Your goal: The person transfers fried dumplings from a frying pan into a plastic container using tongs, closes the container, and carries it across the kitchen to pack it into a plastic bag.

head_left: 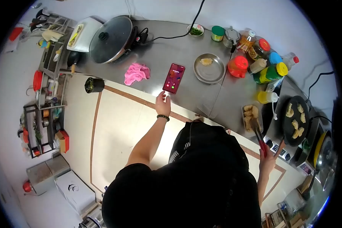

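My left hand (162,105) is at the counter's front edge, its fingers reaching toward the lower end of a smartphone (174,78). The phone lies flat, its lit screen showing a red and a green button. It holds nothing. My right hand (268,162) grips red-handled tongs (262,145). Their dark tips reach into a clear plastic tray (258,131) of pale, battered-looking pieces (248,114). Close beside that hand is the brown handle (281,145) of a black frying pan (290,131). Several lightly browned pieces (303,117) lie in the pan.
On the steel counter (167,47) are a metal plate (209,78) with one piece, a pink cloth (136,73) and a lidded electric pan (112,40). Sauce bottles (268,74) crowd the back right. A black bin (94,85) stands left by the counter edge.
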Tool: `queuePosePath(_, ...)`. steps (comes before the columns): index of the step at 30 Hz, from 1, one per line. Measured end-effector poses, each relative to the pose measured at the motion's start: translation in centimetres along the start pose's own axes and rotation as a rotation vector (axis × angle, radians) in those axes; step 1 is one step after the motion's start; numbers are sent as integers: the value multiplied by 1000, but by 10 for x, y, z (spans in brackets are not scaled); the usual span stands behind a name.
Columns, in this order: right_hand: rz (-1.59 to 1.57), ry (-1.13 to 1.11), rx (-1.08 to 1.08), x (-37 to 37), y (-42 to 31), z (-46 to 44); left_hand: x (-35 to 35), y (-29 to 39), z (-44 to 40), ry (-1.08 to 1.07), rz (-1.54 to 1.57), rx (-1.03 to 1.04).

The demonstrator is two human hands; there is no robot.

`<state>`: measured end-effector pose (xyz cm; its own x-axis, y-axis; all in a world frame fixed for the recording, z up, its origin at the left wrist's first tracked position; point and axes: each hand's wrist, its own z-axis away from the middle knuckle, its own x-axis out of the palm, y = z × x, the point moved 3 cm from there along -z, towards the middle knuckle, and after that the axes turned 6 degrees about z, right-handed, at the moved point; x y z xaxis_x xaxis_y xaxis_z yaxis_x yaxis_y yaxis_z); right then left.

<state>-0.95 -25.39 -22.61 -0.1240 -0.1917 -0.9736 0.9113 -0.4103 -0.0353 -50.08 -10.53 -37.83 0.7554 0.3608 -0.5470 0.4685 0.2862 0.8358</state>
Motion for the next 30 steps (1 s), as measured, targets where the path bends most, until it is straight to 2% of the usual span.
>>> queuePosePath(1,3,-1,8,2,-5,2,-5,-4,-6,-9,2,0)
queuePosePath(3,-25,15,1,3,-12,6,-9,4,-11,-44,-568,451)
queuePosePath(4,-2,64,21,1,-14,8,-7,-3,-14,-151,-558,462)
queuePosePath(5,-75,65,115,-1,-13,10,-7,-5,-15,-158,-557,462)
queuePosePath(7,-141,70,171,-7,-16,13,-1,3,-16,-205,-611,553)
queuePosePath(15,-96,103,188,-19,-34,29,10,3,-27,-264,-595,541)
queuePosePath(18,-141,121,190,-18,-36,34,2,-6,-31,-95,-475,467)
queuePosePath(19,-192,121,190,-16,-37,35,3,-8,-32,-95,-473,473)
queuePosePath(21,-247,121,193,-14,-38,36,4,-11,-35,-149,-374,352)
queuePosePath(22,-231,120,194,-14,-41,37,5,-7,-36,-177,-377,381)
queuePosePath(25,-219,94,209,-16,-48,37,11,-10,-37,-134,-307,293)
queuePosePath(29,-243,42,243,-15,-49,38,12,-13,-36,-129,-335,307)
queuePosePath(30,-243,40,243,-14,-50,39,11,-13,-35,-128,-343,385)
